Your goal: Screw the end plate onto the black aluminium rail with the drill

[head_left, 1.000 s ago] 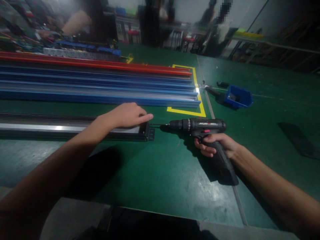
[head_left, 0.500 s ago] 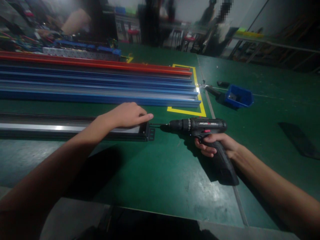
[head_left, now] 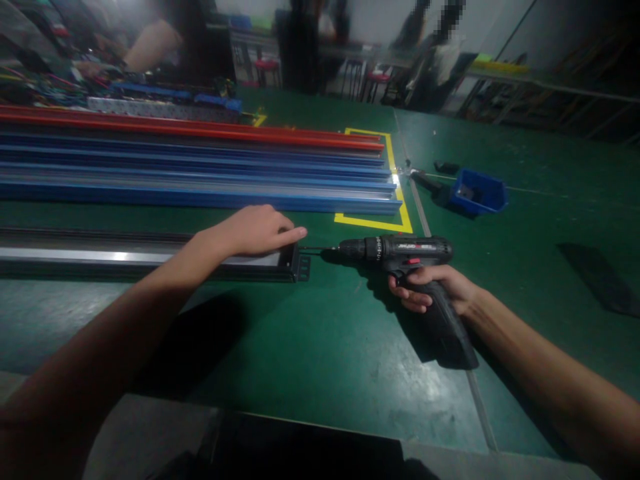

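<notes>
My left hand (head_left: 253,230) lies over the right end of a long black metal profile (head_left: 245,272) with a pale strip along its top. Its thumb points right along the end cap, and the other fingers curl over the far side, partly hidden. A small slotted black bracket (head_left: 304,269) sticks out from that end. In my right hand (head_left: 440,288) is a black cordless drill (head_left: 417,248), held by its handle with fingers around the trigger area. Its long thin bit (head_left: 320,249) points left and reaches the profile's end; the exact contact point is too small to make out.
Several blue profiles (head_left: 250,193) and a red one (head_left: 250,130) lie beyond, ending inside yellow tape (head_left: 406,217). A blue bin (head_left: 480,193), a dark-handled tool (head_left: 425,180) and a dark flat piece (head_left: 597,277) are at right. Another person's arm (head_left: 153,47) works at upper left.
</notes>
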`<control>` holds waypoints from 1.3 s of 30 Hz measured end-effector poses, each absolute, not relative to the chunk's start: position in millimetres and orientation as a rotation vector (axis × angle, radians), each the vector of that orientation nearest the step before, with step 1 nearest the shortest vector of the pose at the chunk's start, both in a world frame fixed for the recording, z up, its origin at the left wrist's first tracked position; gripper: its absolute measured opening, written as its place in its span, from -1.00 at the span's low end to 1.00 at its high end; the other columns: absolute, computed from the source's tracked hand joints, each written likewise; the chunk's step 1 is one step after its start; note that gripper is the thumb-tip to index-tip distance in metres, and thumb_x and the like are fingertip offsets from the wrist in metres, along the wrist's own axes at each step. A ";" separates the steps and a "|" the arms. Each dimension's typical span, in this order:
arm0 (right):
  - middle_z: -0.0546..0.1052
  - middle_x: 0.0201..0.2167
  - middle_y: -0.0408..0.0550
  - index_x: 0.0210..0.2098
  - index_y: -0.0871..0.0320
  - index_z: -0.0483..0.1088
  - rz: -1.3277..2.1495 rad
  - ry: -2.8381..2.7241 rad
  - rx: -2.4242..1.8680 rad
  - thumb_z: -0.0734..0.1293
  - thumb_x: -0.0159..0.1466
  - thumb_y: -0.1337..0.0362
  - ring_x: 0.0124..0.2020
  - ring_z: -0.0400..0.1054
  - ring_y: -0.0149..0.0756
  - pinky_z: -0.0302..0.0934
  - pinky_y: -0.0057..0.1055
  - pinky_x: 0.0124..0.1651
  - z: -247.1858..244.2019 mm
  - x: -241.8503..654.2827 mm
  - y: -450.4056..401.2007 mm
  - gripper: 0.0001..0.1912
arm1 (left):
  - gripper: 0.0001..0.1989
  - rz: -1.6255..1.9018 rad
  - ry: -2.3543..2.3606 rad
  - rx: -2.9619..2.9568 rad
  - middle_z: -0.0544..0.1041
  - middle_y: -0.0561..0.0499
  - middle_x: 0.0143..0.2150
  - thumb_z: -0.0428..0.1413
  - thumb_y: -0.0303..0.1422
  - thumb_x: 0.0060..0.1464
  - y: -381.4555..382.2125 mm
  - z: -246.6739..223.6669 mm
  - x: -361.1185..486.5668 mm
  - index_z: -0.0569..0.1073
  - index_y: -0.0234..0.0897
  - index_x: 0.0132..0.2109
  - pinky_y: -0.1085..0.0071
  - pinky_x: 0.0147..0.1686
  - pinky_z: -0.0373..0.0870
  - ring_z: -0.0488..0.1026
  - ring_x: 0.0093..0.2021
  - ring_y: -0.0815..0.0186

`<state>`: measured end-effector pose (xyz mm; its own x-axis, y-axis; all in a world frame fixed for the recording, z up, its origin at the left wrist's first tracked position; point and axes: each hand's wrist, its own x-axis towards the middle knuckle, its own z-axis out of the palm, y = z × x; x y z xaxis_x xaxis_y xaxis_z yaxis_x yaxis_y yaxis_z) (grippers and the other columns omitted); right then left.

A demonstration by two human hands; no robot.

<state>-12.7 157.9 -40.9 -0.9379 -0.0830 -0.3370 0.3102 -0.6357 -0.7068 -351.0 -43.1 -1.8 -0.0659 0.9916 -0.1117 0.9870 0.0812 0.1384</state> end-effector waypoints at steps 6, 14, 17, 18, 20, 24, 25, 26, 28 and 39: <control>0.52 -0.36 -0.01 -0.13 0.39 0.56 -2.630 1.224 0.400 0.40 0.25 0.37 -0.60 0.16 -0.56 0.34 -0.55 -0.47 -41.7 -13.5 157.8 -0.77 | -0.32 0.054 2.166 1.990 0.56 -0.04 -0.44 -0.22 0.14 0.37 -42.6 -1.9 -350.9 0.52 -0.18 -0.43 0.30 -0.38 0.12 0.39 -0.44 0.23; 0.52 -0.35 0.01 -0.12 0.42 0.55 -2.627 1.217 0.399 0.41 0.25 0.37 -0.60 0.19 -0.57 0.34 -0.56 -0.46 -40.8 -13.2 158.2 -0.75 | -0.33 0.055 2.164 1.985 0.55 -0.03 -0.46 -0.20 0.13 0.37 -43.6 -1.1 -350.3 0.50 -0.19 -0.45 0.30 -0.39 0.12 0.38 -0.46 0.23; 0.51 -0.35 0.01 -0.12 0.41 0.55 -2.635 1.210 0.390 0.40 0.26 0.37 -0.60 0.18 -0.57 0.35 -0.56 -0.46 -41.4 -12.9 158.4 -0.76 | -0.33 0.038 2.164 1.996 0.55 -0.04 -0.46 -0.21 0.13 0.37 -43.6 -0.8 -350.7 0.49 -0.19 -0.45 0.31 -0.38 0.12 0.39 -0.45 0.22; 0.52 -0.35 0.01 -0.12 0.41 0.55 -2.639 1.207 0.387 0.40 0.26 0.37 -0.60 0.18 -0.57 0.35 -0.57 -0.46 -41.9 -12.7 158.6 -0.76 | -0.32 0.035 2.163 1.999 0.55 -0.03 -0.45 -0.22 0.13 0.38 -43.5 -0.8 -350.8 0.49 -0.19 -0.44 0.31 -0.38 0.12 0.39 -0.44 0.22; 0.52 -0.35 0.02 -0.11 0.41 0.55 -2.642 1.203 0.383 0.39 0.27 0.38 -0.59 0.19 -0.57 0.36 -0.57 -0.45 -43.4 -12.4 159.5 -0.76 | -0.32 0.035 2.165 2.002 0.55 -0.03 -0.45 -0.23 0.14 0.38 -43.3 -0.9 -350.9 0.49 -0.19 -0.43 0.31 -0.38 0.12 0.40 -0.44 0.23; 0.53 -0.33 0.03 -0.08 0.42 0.57 -2.648 1.192 0.331 0.40 0.28 0.37 -0.58 0.21 -0.56 0.38 -0.57 -0.42 -47.2 -12.0 162.0 -0.73 | -0.31 0.030 2.169 2.016 0.55 -0.03 -0.45 -0.23 0.14 0.38 -43.0 -1.6 -350.6 0.50 -0.20 -0.43 0.33 -0.40 0.10 0.38 -0.45 0.24; 0.53 -0.33 0.03 -0.07 0.43 0.57 -2.650 1.186 0.316 0.40 0.29 0.36 -0.58 0.21 -0.56 0.38 -0.57 -0.42 -47.9 -11.8 162.5 -0.73 | -0.31 0.026 2.170 2.021 0.55 -0.03 -0.45 -0.23 0.14 0.38 -43.0 -1.9 -350.6 0.50 -0.21 -0.43 0.33 -0.40 0.10 0.37 -0.45 0.25; 0.53 -0.32 0.03 -0.07 0.43 0.57 -2.652 1.181 0.306 0.40 0.29 0.36 -0.58 0.22 -0.56 0.39 -0.57 -0.42 -48.4 -11.7 162.8 -0.72 | -0.30 0.023 2.173 2.025 0.55 -0.03 -0.45 -0.24 0.14 0.38 -43.0 -2.1 -350.6 0.51 -0.21 -0.43 0.33 -0.40 0.09 0.37 -0.45 0.25; 0.53 -0.32 0.03 -0.06 0.44 0.57 -2.657 1.173 0.293 0.39 0.30 0.37 -0.57 0.22 -0.56 0.40 -0.57 -0.40 -48.8 -11.5 162.8 -0.72 | -0.30 0.021 2.178 2.027 0.55 -0.04 -0.45 -0.24 0.14 0.38 -43.0 -2.7 -350.8 0.51 -0.21 -0.43 0.33 -0.40 0.09 0.37 -0.45 0.25; 0.53 -0.34 0.03 -0.08 0.45 0.57 -2.655 1.169 0.352 0.39 0.28 0.39 -0.58 0.23 -0.57 0.39 -0.56 -0.42 -45.0 -11.9 160.7 -0.73 | -0.29 0.030 2.176 1.985 0.54 -0.02 -0.45 -0.25 0.17 0.37 -43.3 -1.1 -350.0 0.49 -0.20 -0.43 0.31 -0.39 0.08 0.37 -0.44 0.24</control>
<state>-11.9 160.7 -45.0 -0.9473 -0.1029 -0.3033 0.2932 -0.6596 -0.6921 -350.0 -43.3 -1.1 -0.0817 0.9881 -0.1301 0.9841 0.1006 0.1464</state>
